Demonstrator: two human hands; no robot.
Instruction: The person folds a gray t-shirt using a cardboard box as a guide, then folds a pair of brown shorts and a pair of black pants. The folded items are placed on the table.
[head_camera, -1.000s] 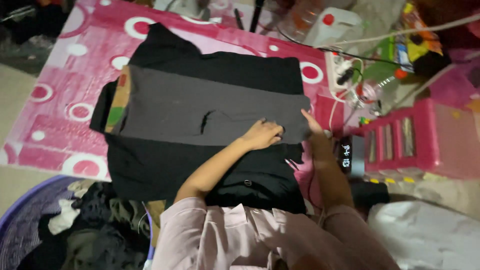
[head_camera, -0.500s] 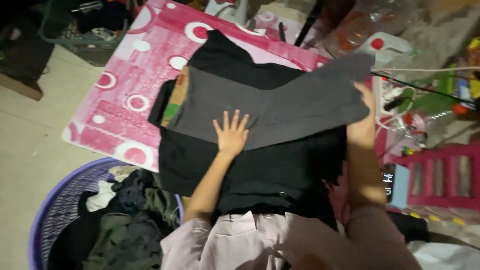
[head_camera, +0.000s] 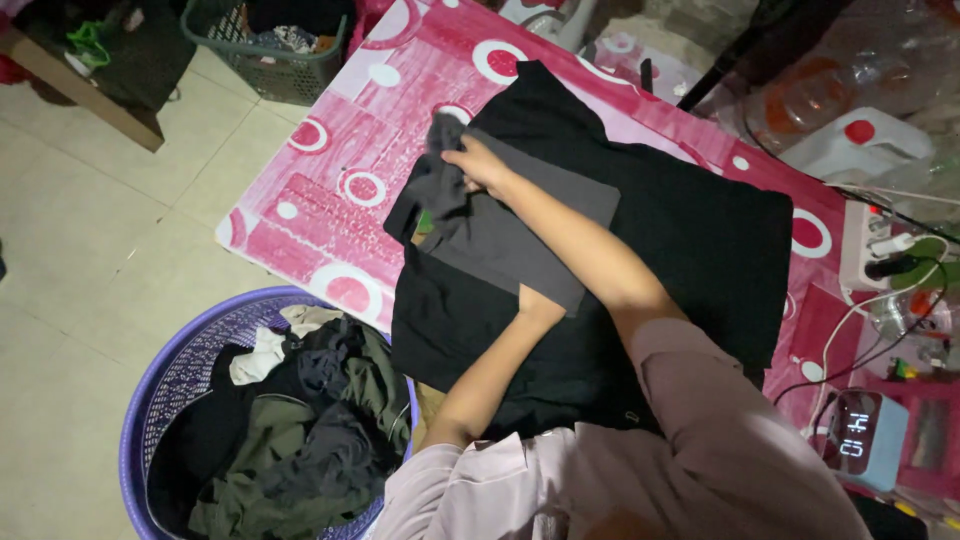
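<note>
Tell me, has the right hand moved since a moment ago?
Yes. The right hand crossed from the right side of the black garment to its left side, carrying the grey cloth folded over with it.

My right hand (head_camera: 480, 165) has carried the grey garment's (head_camera: 515, 235) far edge across to the left, so the grey piece is now folded narrower on the black cloth (head_camera: 690, 240). My left hand (head_camera: 535, 300) has slipped under the fold, out of sight.
</note>
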